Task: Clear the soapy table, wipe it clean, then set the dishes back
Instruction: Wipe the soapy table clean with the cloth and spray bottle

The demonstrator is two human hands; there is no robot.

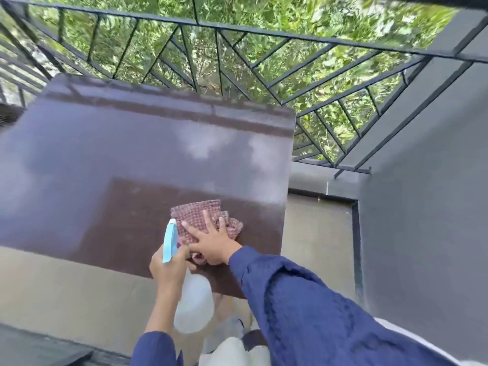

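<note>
One cloth (203, 217), pink check, bunched on the near-right part of the table (105, 154). The right hand (211, 241) lies flat on it, fingers spread & straight, pressing, not gripping. The left hand (166, 268) is just beside, curled round the spray bottle (194, 305), nozzle fwd. The rest of the top lies ahead & left of the cloth, so I judge the next stroke goes that way. No dishes in view. Pale patches could be soap or glare, I can't tell.

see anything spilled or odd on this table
Pale hazy patches lie on the table beyond the cloth under the right hand, likely soapy film, though they could be sky glare. Nothing looks spilled, tipped or broken. The left hand grips a spray bottle.
</note>
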